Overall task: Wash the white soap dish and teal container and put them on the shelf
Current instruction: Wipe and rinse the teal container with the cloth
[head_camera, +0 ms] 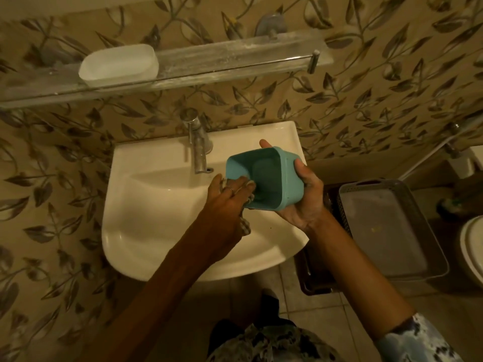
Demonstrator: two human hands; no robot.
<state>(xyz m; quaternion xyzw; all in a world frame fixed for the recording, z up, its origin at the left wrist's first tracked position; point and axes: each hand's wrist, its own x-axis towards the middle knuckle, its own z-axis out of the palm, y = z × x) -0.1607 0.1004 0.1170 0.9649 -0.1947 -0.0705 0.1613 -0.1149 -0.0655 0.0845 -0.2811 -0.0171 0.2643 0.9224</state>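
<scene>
The teal container [264, 178] is tipped on its side over the white sink [146, 205], its opening facing left. My right hand [303, 194] grips it from the right and underneath. My left hand [230, 194] holds a checked cloth [245, 223] and pushes it into the container's mouth; the cloth's tail hangs below the hand. The white soap dish [119, 65] sits upright on the glass shelf [235, 61] at the upper left, apart from both hands.
A chrome tap [197, 147] stands at the back of the sink, just left of the container. A grey basket with a lid [386, 231] sits on the floor at the right. A toilet rim [470, 249] shows at the right edge. Leaf-patterned tiles cover the wall.
</scene>
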